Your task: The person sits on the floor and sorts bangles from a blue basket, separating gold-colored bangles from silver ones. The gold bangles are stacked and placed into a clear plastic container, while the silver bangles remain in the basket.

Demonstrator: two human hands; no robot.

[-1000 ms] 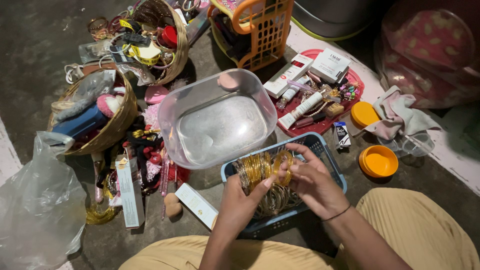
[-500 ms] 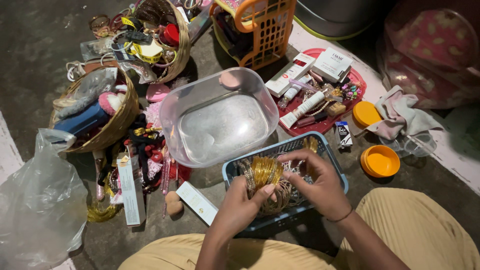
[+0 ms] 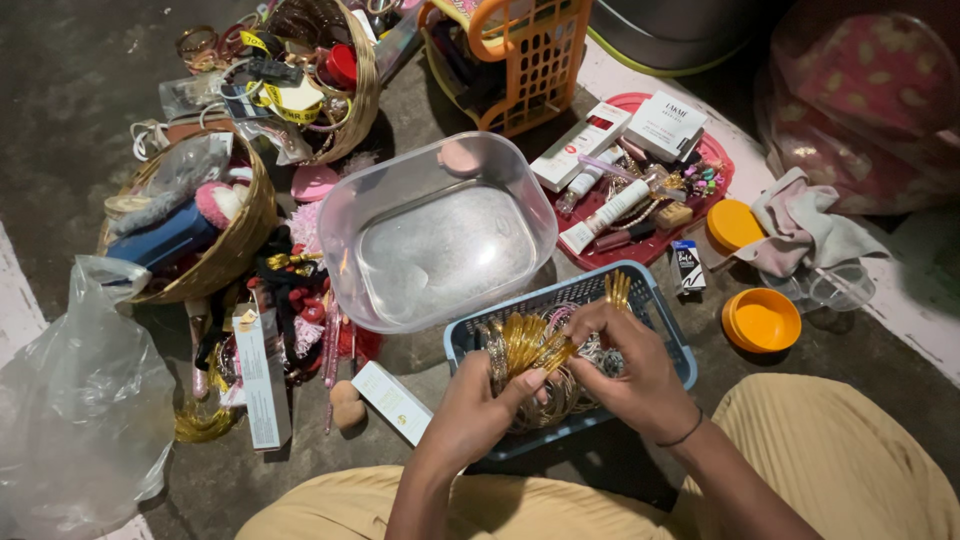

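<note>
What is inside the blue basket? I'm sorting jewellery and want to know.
The blue basket holds gold bangles and thin silvery ones; both hands, left and right, cover its middle, hiding the bottom.

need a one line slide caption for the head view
Both hands, left hand and right hand, hold a stack of gold bangles over a blue basket beside a clear tub.

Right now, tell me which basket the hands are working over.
The blue plastic basket of gold bangles, nearest the person. The two woven baskets and the orange basket sit farther off, untouched.
</note>
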